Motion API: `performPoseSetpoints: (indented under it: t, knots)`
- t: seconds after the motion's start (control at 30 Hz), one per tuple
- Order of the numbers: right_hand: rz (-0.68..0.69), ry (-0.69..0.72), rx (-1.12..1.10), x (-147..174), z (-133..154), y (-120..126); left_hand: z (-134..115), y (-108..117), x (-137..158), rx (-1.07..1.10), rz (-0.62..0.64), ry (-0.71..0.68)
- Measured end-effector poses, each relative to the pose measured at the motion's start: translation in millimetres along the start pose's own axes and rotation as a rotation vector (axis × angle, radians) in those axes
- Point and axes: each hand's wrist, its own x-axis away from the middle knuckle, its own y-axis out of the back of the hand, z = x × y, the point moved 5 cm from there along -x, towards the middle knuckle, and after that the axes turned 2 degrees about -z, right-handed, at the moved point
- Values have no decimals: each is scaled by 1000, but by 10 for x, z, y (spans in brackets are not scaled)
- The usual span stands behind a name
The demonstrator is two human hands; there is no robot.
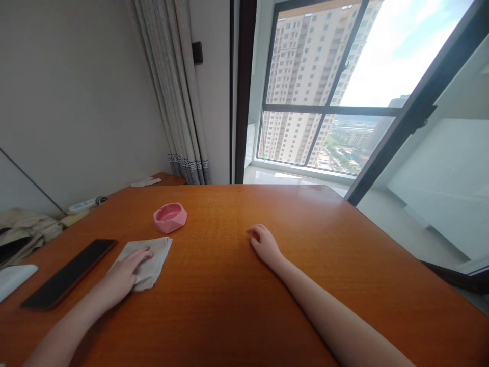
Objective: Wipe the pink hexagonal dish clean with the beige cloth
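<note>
On the wooden table, my left hand (124,272) lies flat on a folded light-grey cloth (155,265), its fingers stretched out over the fabric. My right hand (265,245) rests on the tabletop near the middle, fingers loosely bent and apart, holding nothing. Just beyond the cloth stands a pink faceted ashtray (170,219), touched by neither hand. To the left of the cloth lies a long flat black piece (71,275) with a brown edge; its kind I cannot make out.
The table (214,316) runs to a far edge before a window (328,107) and a grey curtain (171,81). A white item (15,278) lies at the left edge. Beyond that edge are a beige fabric heap (34,227) and a white power strip (82,205).
</note>
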Motion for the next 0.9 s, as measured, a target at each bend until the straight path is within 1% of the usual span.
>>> performPoseSetpoints:
  t: [0.07, 0.1, 0.13, 0.17, 0.2, 0.23, 0.27, 0.3, 0.33, 0.4, 0.43, 0.47, 0.53, 0.63, 0.7, 0.77, 0.8, 0.83, 0.87, 0.9]
  knots:
    - [0, -8, 18, -3, 6, -12, -168, 138, -31, -63, -72, 74]
    - [-6, -19, 31, -8, 10, -22, -330, 225, -51, -96, -147, 86]
    - [-19, -34, 44, -14, 16, -33, -551, 308, -74, -108, -241, 57]
    - [-38, -51, 50, -22, 23, -45, -819, 343, -108, -57, -277, -17]
    - [-63, -70, 35, -31, 31, -55, -1121, 324, -154, 48, -244, -123]
    - [-90, -86, -7, -39, 40, -64, -1429, 270, -205, 168, -178, -219]
    - [-109, -89, -73, -47, 55, -75, -1722, 199, -262, 269, -122, -281]
    - [-113, -71, -152, -54, 78, -89, -2003, 114, -325, 326, -75, -338]
    - [-99, -31, -224, -61, 109, -104, -2260, 28, -393, 337, -57, -390]
    - [-30, 83, -295, -64, 177, -128, -2683, -138, -531, 302, -68, -488]
    - [8, 125, -290, -63, 197, -135, -2846, -218, -594, 297, -68, -542]
    - [35, 137, -270, -62, 199, -137, -2959, -292, -656, 300, -70, -559]
    - [59, 99, -222, -64, 167, -130, -3071, -412, -753, 326, -74, -547]
    - [76, 63, -175, -60, 146, -126, -3081, -512, -789, 375, -85, -529]
    - [90, 81, -164, -53, 164, -140, -3065, -518, -759, 394, -79, -558]
    - [93, 87, -187, -52, 169, -156, -3036, -466, -731, 383, -73, -601]
    - [79, 79, -220, -56, 159, -156, -2996, -409, -731, 358, -95, -609]
    - [52, 58, -263, -64, 135, -149, -2923, -330, -747, 321, -150, -590]
    - [12, 24, -307, -74, 98, -135, -2811, -231, -774, 274, -232, -540]
    - [-36, -23, -345, -83, 50, -116, -2655, -116, -809, 220, -340, -452]
